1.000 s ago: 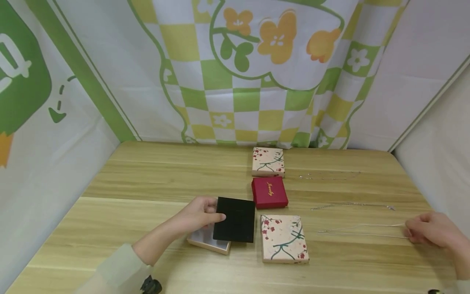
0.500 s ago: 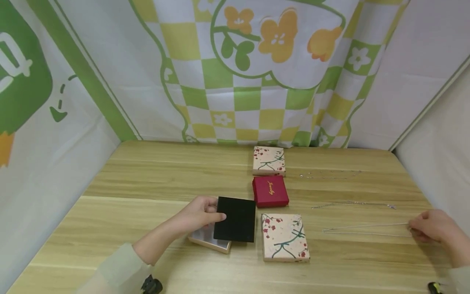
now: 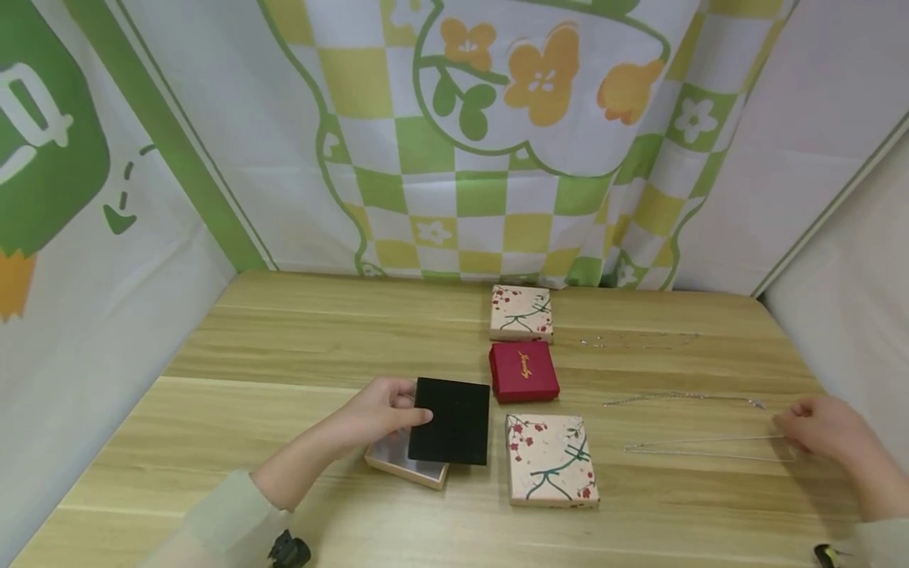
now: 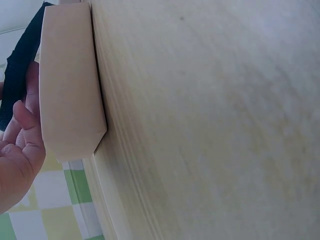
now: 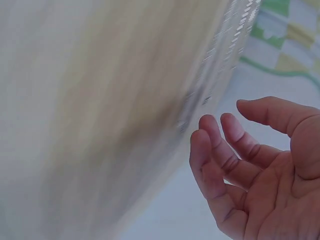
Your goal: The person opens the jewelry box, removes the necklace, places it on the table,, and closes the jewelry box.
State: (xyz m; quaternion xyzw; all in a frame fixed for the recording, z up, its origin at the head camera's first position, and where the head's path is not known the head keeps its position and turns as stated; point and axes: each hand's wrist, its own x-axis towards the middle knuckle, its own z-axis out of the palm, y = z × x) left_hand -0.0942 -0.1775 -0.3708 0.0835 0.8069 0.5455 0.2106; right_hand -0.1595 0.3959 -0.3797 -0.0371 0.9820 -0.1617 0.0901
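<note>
My left hand pinches a thin black square pad between thumb and fingers, above an open small box with a greyish inside. In the left wrist view the pad is tilted beside the box's plain peach side. My right hand hovers at the right end of a thin silver necklace laid out lengthwise on the table. The right wrist view shows its fingers loosely bent, thumb apart, with nothing between them; the chain lies beyond the fingertips.
A flower-printed box stands right of the pad, with a red jewelry box and another flower-printed box behind it. Two more necklaces, a pendant one and a fine one, lie on the wooden table. A checkered curtain hangs behind.
The necklace was drawn slightly right by my right hand, which then let go and moved a little left and away from it. My left hand keeps the pad, shifted slightly left.
</note>
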